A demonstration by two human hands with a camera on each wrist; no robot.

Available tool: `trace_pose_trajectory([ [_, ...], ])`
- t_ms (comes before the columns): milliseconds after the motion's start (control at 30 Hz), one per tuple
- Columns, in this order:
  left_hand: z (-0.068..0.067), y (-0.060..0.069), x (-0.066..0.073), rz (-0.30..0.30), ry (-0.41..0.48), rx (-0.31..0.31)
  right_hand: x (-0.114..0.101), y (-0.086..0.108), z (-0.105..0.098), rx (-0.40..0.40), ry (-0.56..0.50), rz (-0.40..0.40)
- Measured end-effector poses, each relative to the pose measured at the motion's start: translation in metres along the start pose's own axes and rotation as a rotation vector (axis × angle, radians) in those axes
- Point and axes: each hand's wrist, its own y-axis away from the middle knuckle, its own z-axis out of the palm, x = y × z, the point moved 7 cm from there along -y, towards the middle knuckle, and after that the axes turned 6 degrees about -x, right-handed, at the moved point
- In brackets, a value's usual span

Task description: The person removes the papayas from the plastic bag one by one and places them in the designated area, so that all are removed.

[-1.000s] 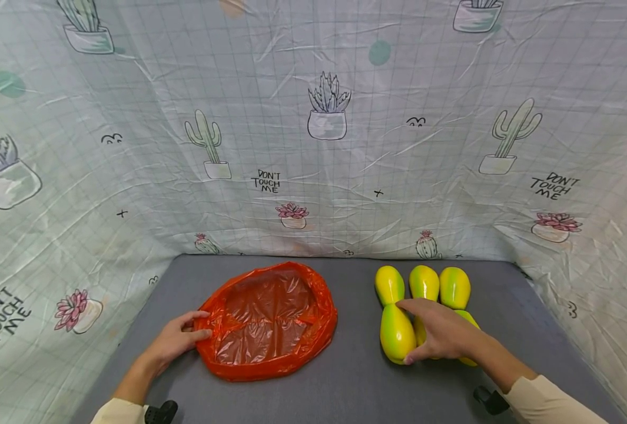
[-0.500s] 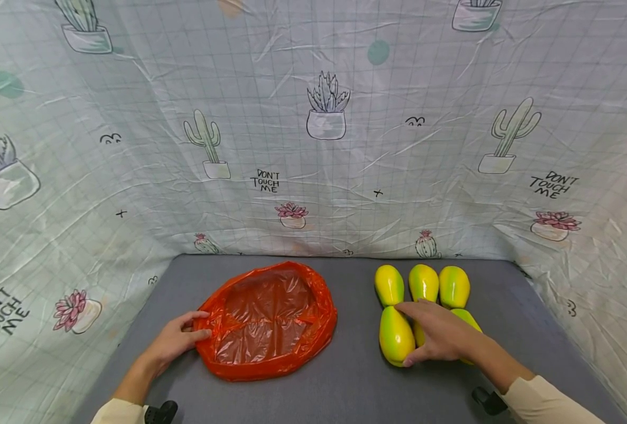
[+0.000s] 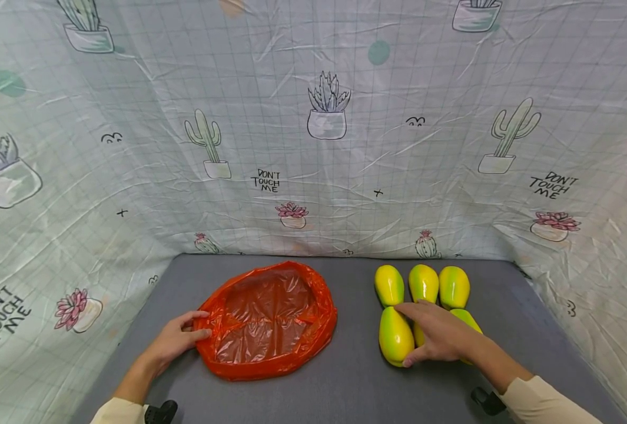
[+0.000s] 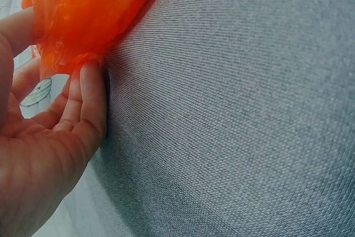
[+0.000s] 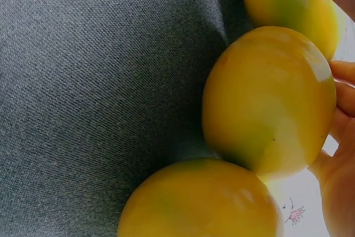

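Observation:
An orange-red plastic bag point(image 3: 271, 368) lies spread on the left side of the table, its mouth opened wide and its rim rolled into a ring. The bag's left edge is pinched by my left hand point(image 3: 171, 343); in the left wrist view, fingertips lie under the orange film point(image 4: 94, 9). At the right, my right hand point(image 3: 440, 333) holds the front-left yellow-green papaya point(image 3: 396, 338), thumb at its near end and forefinger at its far end. A middle papaya point(image 5: 269, 101) sits beneath the palm, partly hidden in the head view. A front-right papaya point(image 3: 467, 318) shows beyond the hand.
Behind the front row, three more papayas lie: one at left point(image 3: 389, 285), one in the middle point(image 3: 424, 281) and one at right point(image 3: 455, 287). The grey table point(image 3: 339, 394) ends at a cactus-print cloth point(image 3: 371, 224) hung behind and along both sides.
The right hand and the front-left papaya have shifted very slightly toward me and left. The left hand and bag stay in place.

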Motion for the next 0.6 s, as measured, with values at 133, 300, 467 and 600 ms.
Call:
trace_pose_trajectory([
  [133, -0.0001, -0.0005, -0.0001, -0.001, -0.001, 0.002, 0.001, -0.0001, 0.0007, 0.001, 0.002, 0.001],
  [300, -0.0005, -0.0007, -0.0009, -0.006, -0.013, 0.008, 0.0032, -0.0001, 0.001, 0.007, -0.003, 0.0],
  [467, 0.0007, -0.0003, -0.0012, 0.001, -0.012, 0.002, 0.003, 0.0006, 0.0013, 0.021, 0.006, -0.006],
  [600, 0.0014, -0.0004, -0.0015, 0.011, -0.01, -0.003, 0.001, 0.0024, -0.0015, 0.04, 0.014, -0.011],
])
